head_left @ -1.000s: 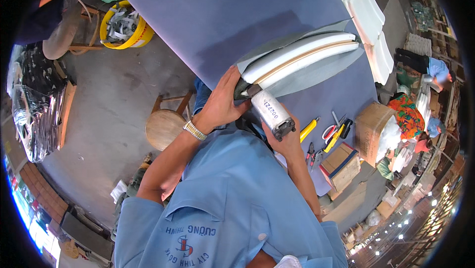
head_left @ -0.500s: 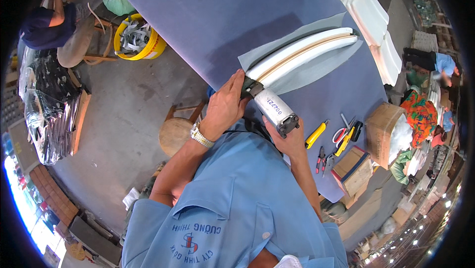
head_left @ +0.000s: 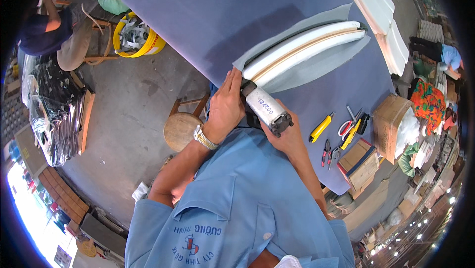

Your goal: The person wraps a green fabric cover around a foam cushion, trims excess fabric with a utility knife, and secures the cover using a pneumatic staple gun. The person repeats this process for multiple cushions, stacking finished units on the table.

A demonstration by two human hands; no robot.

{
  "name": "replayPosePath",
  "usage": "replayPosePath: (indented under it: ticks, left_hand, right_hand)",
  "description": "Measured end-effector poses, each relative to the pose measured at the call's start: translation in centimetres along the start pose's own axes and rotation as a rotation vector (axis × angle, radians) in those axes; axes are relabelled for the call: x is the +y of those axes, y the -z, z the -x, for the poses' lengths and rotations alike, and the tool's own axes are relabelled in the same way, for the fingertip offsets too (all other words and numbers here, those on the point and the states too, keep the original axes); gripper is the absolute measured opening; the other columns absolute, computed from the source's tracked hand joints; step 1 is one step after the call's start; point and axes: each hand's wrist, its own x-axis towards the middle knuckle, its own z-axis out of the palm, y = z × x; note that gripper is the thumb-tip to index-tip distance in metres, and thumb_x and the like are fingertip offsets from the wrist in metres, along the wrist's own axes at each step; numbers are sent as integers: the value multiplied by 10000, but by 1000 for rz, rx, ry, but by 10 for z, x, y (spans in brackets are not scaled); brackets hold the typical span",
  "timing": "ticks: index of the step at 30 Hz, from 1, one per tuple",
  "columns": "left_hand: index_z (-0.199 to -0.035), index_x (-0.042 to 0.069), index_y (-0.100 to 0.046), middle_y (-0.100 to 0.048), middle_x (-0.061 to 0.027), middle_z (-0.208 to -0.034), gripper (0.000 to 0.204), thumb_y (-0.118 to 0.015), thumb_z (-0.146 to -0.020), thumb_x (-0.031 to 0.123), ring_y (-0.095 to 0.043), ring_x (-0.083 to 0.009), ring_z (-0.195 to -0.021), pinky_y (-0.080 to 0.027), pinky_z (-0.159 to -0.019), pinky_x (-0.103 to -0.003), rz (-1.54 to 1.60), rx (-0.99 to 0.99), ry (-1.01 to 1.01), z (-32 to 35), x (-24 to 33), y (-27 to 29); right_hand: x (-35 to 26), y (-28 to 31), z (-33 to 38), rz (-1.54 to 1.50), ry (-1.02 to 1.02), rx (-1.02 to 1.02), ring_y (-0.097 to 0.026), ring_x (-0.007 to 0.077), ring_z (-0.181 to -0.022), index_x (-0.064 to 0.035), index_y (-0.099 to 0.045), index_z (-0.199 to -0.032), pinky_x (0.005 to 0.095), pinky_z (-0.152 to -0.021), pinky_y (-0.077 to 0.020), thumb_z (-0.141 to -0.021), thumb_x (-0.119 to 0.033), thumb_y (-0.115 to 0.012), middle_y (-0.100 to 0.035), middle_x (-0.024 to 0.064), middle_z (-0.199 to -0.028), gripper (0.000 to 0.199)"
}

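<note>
A long curved piece of white foam with a wooden strip along its middle lies on a sheet of grey fabric. My left hand, a metal watch on its wrist, is at the near end of the piece. Its fingers lie close together along the fabric's edge and seem to grip it; the thumb is mostly hidden. My right hand is wrapped round a white and black staple gun. The gun's dark nose meets the near end of the foam piece, beside my left fingers.
The table has a blue-grey top. At right lie a yellow cutter, scissors, pliers, a wooden box and a carton. A stool and a yellow bucket stand left, near another person.
The view has shifted a little, so the table tools appear farther right. My right hand and the staple gun have moved slightly left and tilted. Both hands keep their places at the near end.
</note>
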Motion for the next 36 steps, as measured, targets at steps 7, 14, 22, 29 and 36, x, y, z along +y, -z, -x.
replayPosePath:
  ticks: [7,14,22,29,36]
  left_hand:
    - [-1469,-32,-462,-654,-284,-1301,737,-816,-845,140,-692,-439,-1095,-591,-881,-471,111,-9,67,-10,-9,2]
    - [-1373,-50,-552,-705,-270,-1165,761,-879,-815,351,-702,-424,-1056,-565,-889,-460,126,-8,64,-18,-12,-3]
    - [-1308,62,-653,-734,-209,-1137,536,-791,-790,55,-721,-383,-1028,-572,-876,-457,120,-219,-145,-59,2,86]
    - [-1312,7,-682,-716,-171,-1294,689,-685,-640,-144,-663,-308,-1263,-482,-1106,-389,-299,-255,-408,-131,87,260]
    - [-1432,142,-632,-611,-138,-1442,732,-764,-743,-65,-570,-318,-1344,-454,-1118,-416,-238,-99,-583,-186,122,210]
  right_hand:
    - [3,22,15,94,131,78,-741,317,-908,11,-683,-1101,355,-809,-565,-801,-74,-826,-741,149,-1005,343]
    - [82,40,56,165,-336,264,-690,363,-1057,14,-665,-1207,408,-923,-535,-833,-116,-809,-708,192,-1121,421]
    - [181,8,70,225,-266,433,-622,443,-1135,-73,-570,-1365,494,-957,-521,-887,-167,-737,-621,244,-1265,515]
    - [175,27,74,155,-403,746,-704,323,-925,-80,-714,-1145,432,-835,-563,-885,-185,-733,-701,141,-1077,281]
    - [272,50,125,667,-800,851,-572,402,-1206,-2,-581,-1304,526,-1045,-454,-829,-345,-817,-604,200,-1283,632]
